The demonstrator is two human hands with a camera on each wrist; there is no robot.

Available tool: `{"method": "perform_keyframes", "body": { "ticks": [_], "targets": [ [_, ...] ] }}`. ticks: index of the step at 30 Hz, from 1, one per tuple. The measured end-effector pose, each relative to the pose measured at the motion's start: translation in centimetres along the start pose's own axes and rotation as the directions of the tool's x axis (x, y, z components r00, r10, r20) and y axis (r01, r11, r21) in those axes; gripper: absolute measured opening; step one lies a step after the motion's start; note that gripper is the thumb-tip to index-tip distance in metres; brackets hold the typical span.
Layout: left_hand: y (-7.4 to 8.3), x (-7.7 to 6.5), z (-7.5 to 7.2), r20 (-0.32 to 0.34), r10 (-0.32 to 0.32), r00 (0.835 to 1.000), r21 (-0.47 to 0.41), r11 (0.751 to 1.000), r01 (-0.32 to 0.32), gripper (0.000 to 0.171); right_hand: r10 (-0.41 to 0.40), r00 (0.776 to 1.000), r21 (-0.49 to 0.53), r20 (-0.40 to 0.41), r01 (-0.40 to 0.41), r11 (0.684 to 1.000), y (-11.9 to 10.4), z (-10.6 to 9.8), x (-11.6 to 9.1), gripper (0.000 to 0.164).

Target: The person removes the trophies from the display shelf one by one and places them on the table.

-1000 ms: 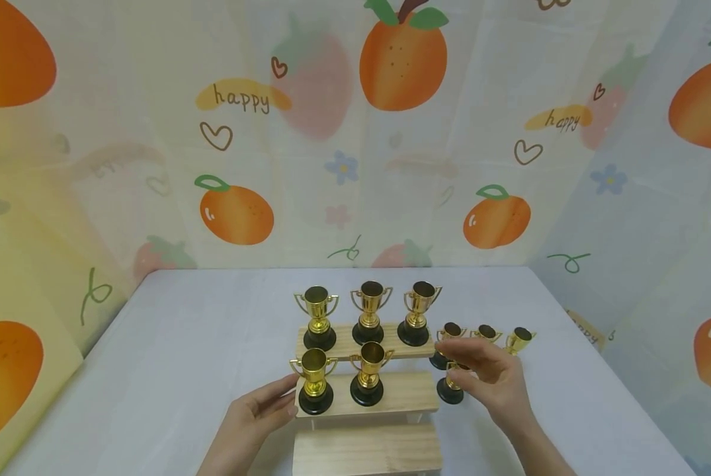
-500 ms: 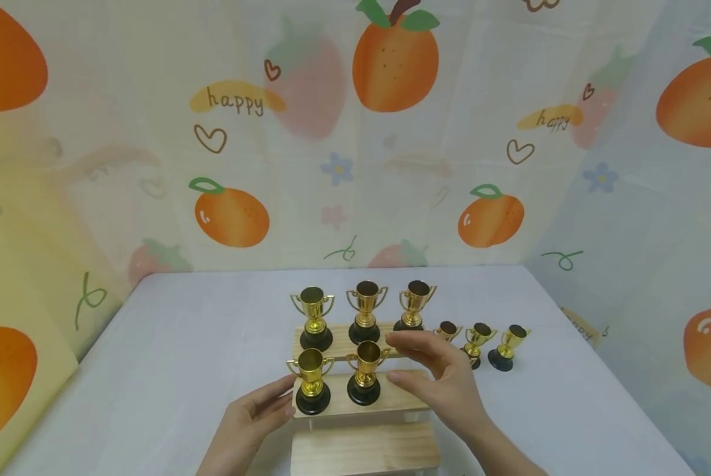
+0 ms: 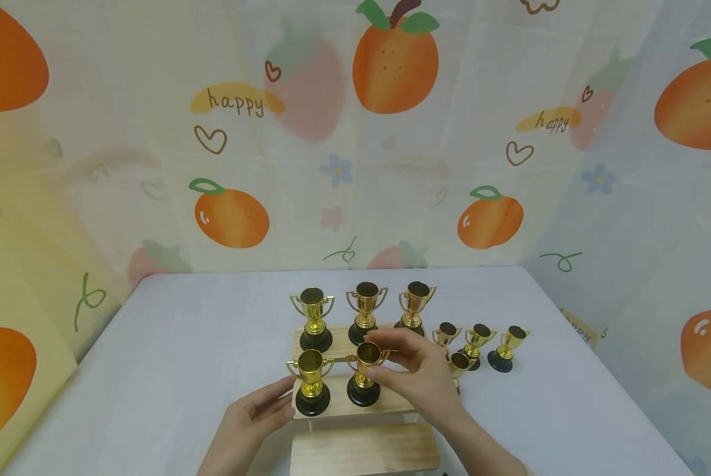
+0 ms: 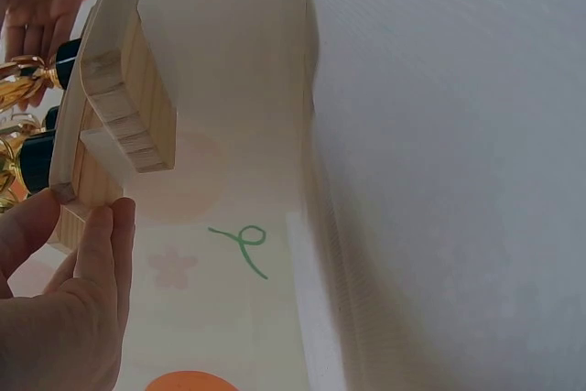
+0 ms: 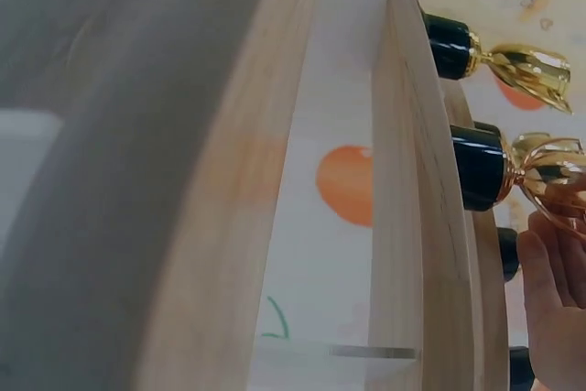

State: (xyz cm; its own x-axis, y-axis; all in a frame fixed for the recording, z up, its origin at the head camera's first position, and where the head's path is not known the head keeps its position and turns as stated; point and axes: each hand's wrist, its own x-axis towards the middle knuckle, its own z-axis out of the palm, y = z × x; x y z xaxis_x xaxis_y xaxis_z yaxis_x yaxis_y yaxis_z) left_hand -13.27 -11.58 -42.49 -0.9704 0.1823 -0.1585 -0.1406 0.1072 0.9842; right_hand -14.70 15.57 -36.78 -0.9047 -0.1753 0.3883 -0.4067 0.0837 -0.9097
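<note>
A golden trophy [image 3: 363,383] stands upright at the lower centre of the head view, its black base on the wooden middle board [image 3: 393,402]; the right hand [image 3: 423,380], in from the lower right, has its thumb before the cup and its forefinger behind, curved narrowly round it; how firmly they press, I cannot tell; the left hand [image 3: 256,413], left of lower centre, pinches the same board's left end between thumb and fingers; a second trophy [image 3: 311,385] stands there, near that hand; higher in the frame, three back-row trophies [image 3: 311,318] stand on the back board [image 3: 340,344]; at the bottom edge lies the front board [image 3: 364,449]; right of centre, four more trophies [image 3: 506,350] stand on the pale table [image 3: 212,330]; a fruit-printed curtain [image 3: 415,172] fills the upper frame.
</note>
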Motion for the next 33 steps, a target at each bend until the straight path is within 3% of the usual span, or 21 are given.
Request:
{"method": "perform_keyframes", "body": {
  "ticks": [33],
  "targets": [
    [0.02,0.04,0.02,0.005,0.005,1.0,-0.023,1.0,-0.004,0.058,0.112,0.993,0.057,0.033,-0.114,0.992,0.18,0.45,0.06,0.041]
  ]
}}
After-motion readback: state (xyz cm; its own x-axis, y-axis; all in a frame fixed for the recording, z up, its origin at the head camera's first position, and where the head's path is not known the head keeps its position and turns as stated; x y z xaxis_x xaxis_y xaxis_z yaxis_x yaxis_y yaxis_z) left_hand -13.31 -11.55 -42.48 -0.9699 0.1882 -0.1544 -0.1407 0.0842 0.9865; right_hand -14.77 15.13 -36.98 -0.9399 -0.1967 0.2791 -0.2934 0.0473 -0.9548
